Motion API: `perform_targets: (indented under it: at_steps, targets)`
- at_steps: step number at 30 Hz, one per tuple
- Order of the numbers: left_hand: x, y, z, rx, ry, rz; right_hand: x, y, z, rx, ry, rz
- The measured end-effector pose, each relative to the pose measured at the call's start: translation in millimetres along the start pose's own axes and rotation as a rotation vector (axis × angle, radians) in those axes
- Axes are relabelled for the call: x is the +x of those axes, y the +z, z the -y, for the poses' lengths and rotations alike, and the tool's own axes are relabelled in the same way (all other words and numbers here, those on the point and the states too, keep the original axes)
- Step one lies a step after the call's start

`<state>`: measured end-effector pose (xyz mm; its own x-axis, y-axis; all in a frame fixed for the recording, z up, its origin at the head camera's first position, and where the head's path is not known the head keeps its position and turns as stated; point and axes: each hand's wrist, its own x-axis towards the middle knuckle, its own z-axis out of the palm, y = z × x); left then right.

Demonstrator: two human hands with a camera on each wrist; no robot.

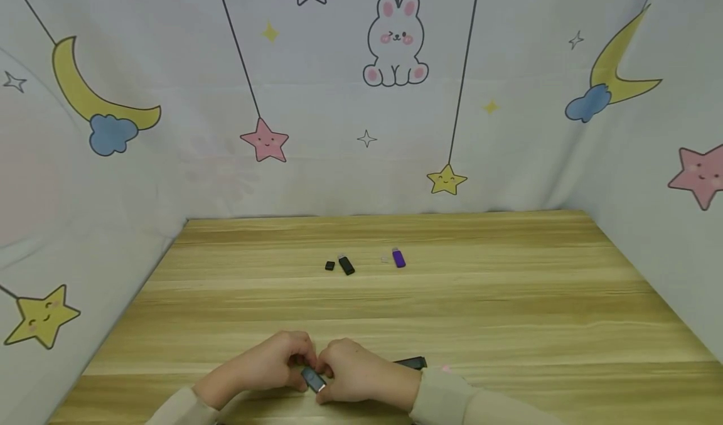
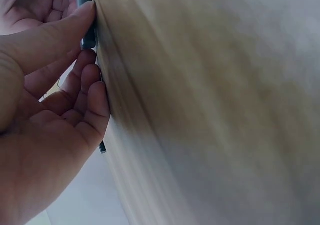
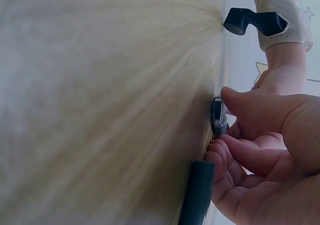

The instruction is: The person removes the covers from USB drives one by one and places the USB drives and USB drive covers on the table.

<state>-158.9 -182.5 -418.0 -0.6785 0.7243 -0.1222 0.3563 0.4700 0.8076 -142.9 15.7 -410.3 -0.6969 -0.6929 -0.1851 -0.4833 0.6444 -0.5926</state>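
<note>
A grey-blue USB stick lies between the two hands, low over the front of the table. My left hand holds it by its body, and in the left wrist view the thumb presses along the stick's side. With thumb and forefinger, my right hand pinches it near the metal plug end. That end of the USB stick faces the right wrist camera. Behind the right wrist, a dark bar-shaped thing lies partly hidden; a dark stick shows close by the right fingers.
Farther back lie a black USB stick with a small black cap, and a purple USB stick beside a small clear cap. They rest on the wooden table. A printed cloth hangs around it.
</note>
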Motion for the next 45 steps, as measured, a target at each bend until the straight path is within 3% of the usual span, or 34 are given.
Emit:
perform_targets:
  at_steps: [23, 34, 40, 45]
  targets:
    - [-1.0, 1.0, -1.7, 0.016, 0.011, -0.032, 2.0, -2, -2, 0.058, -0.021, 0.008]
    - [0.0, -0.8, -3.9, -0.086, -0.072, -0.061, -0.7, -4, -2, 0.074, -0.016, -0.034]
    - [0.6, -2.3, -2.6, -0.091, -0.044, -0.05, -3.1, -10, -4, 0.104, -0.011, -0.029]
    - [1.9, -5.7, -5.8, -0.123, -0.041, -0.046, -5.8, -20, -9, 0.201, -0.011, -0.035]
